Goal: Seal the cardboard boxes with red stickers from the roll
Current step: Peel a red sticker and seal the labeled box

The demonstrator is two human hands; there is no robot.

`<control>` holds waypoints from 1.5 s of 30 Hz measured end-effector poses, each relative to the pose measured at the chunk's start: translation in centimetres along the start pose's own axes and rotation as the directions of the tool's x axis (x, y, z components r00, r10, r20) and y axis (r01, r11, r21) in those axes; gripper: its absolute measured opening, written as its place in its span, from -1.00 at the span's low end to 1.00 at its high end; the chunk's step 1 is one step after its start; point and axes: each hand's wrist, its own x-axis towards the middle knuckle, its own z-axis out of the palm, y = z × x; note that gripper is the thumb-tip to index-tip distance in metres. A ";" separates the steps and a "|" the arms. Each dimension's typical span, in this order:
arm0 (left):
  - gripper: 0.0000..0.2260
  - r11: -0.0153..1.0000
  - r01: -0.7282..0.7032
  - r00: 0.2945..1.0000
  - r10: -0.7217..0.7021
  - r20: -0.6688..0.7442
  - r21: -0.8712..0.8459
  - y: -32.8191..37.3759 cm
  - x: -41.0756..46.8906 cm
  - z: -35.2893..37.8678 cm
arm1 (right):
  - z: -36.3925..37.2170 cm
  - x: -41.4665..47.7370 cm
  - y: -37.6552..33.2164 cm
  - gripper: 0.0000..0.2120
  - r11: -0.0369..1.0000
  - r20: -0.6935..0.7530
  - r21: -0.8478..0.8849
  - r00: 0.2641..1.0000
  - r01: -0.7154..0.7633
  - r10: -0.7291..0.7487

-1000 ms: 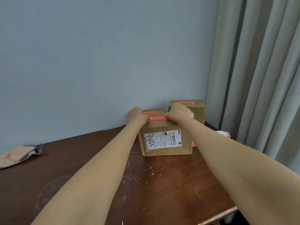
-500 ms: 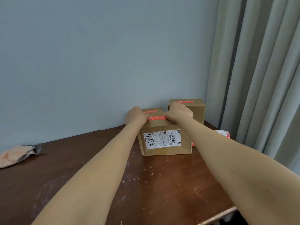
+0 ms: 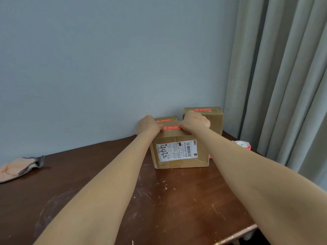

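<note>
A peach cloth point(image 3: 16, 167) with grey trim lies at the left edge of a scuffed dark wooden counter point(image 3: 177, 200) set against a pale blue wall point(image 3: 106, 68). Two bare forearms reach across the counter toward its back right corner. The left hand point(image 3: 147, 125) curls over the top left of the front box point(image 3: 178, 151), a cardboard parcel with a white shipping label facing the camera, and its thumb presses one end of the red sticker point(image 3: 172, 127) laid along the box's top front edge. The right hand point(image 3: 193, 121) grips the top right of the same box, its thumb on the sticker's other end; the fingers of both hands are hidden beyond the top. Behind it, against the wall, stand a low box point(image 3: 165, 119) and, further right, a taller box point(image 3: 212, 119), each with a red strip on top. The sticker roll point(image 3: 241, 145) lies near the counter's right edge, beside a grey curtain point(image 3: 283, 85).
</note>
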 end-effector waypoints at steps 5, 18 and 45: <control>-0.78 1.000 0.002 1.000 -0.002 -0.001 -0.011 0.0 -0.1 0.0 | -0.1 -0.1 0.0 -0.78 1.000 0.001 -0.009 1.000 0.009 -0.009; -0.78 1.000 -0.004 1.000 0.004 0.001 0.011 -0.1 0.0 0.1 | -0.3 -0.1 0.0 -0.80 0.999 0.011 -0.039 1.000 -0.008 0.008; -0.71 0.995 -0.028 1.000 0.028 0.001 -0.095 -0.5 -1.0 0.5 | -0.5 -1.5 2.5 -0.64 0.996 -0.038 0.079 0.998 0.044 -0.041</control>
